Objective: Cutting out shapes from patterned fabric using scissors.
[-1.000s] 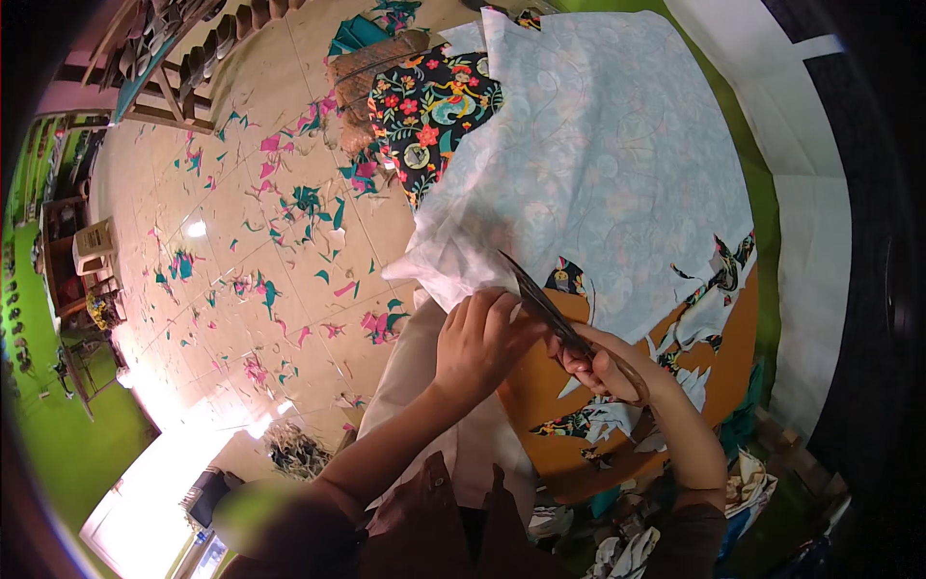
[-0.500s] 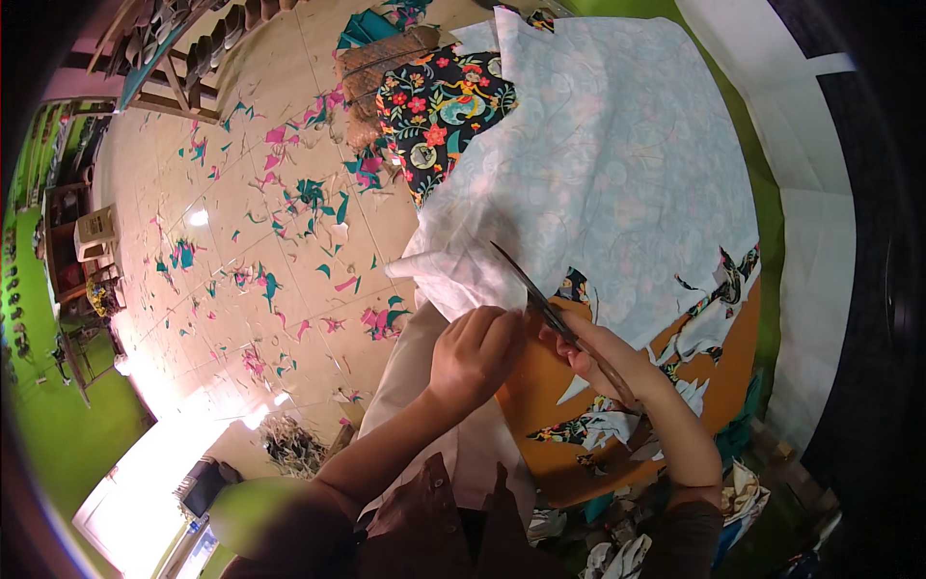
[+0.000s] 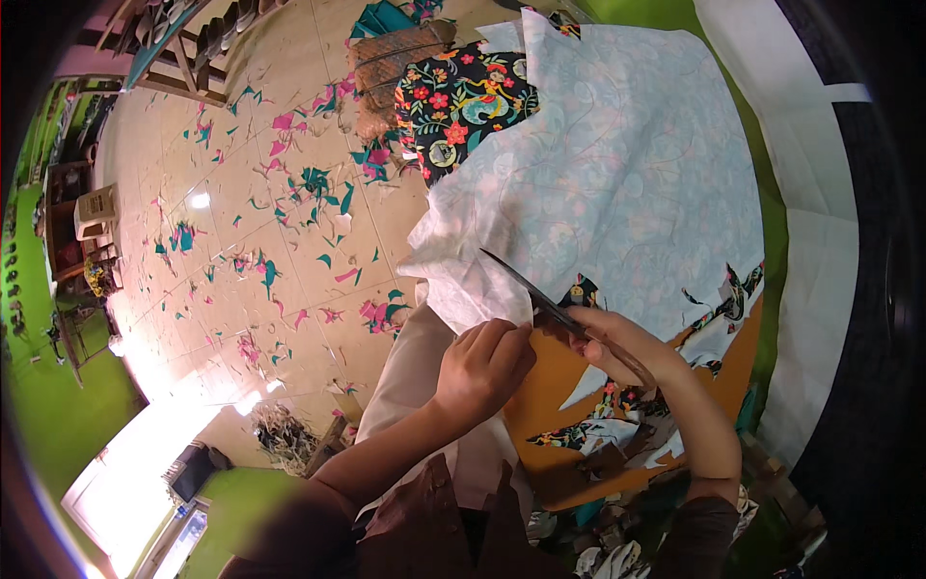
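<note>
A large sheet of printed fabric (image 3: pixel 637 164) lies pale side up over the table, and a turned part (image 3: pixel 468 101) at the far left shows its black floral face. My left hand (image 3: pixel 485 365) is closed, pinching the near edge of this fabric. In my right hand (image 3: pixel 612 343) is a pair of dark scissors (image 3: pixel 540 297), the blades pointing away and to the left across the fabric. The blades lie close together beside my left fingers. Part of the handles is hidden by my right hand.
Fabric offcuts (image 3: pixel 588 434) lie on the orange-brown tabletop (image 3: pixel 540 386) near my right arm. Teal and pink scraps (image 3: pixel 313 183) are strewn over the tiled floor (image 3: pixel 231 318) at left. A woven brown bundle (image 3: pixel 395 68) is beyond the fabric. Shoes stand on a rack (image 3: pixel 188 58) at far left.
My left hand has shifted slightly nearer to me and right, still pinching the fabric edge. The scissors have tilted a little flatter. The whole view has shifted slightly.
</note>
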